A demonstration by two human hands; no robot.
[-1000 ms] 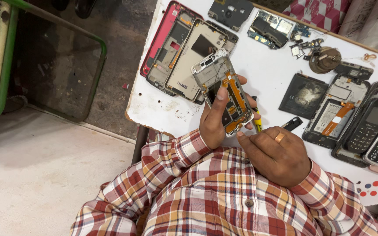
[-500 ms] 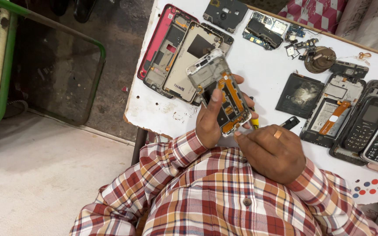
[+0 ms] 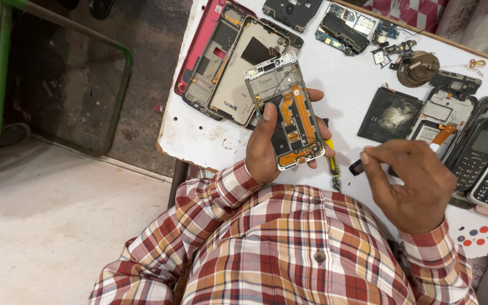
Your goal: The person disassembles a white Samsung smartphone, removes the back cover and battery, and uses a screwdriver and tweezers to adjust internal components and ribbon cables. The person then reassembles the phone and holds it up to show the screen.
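One white desk carries everything, its paint chipped along the near left edge. Far left on it lie stacked opened phone shells, one of them red. Right of these the left hand is clamped round a stripped phone frame, thumb on its left edge and fingers wrapped round the right, holding it just above the desk with the orange flex strips facing up. A flat black battery and two keypad phones lie to the right.

The right hand hovers near these, apart from the left, thumb and forefinger drawn together at a small dark piece. This looks like a pause in inspecting or fitting a part, and any work on the frame would call for a fine, steady pinch.

Whether that piece is gripped or only touched cannot be told. A yellow-handled screwdriver is mostly hidden behind the frame, and the keypad phones are cut off at the right edge.
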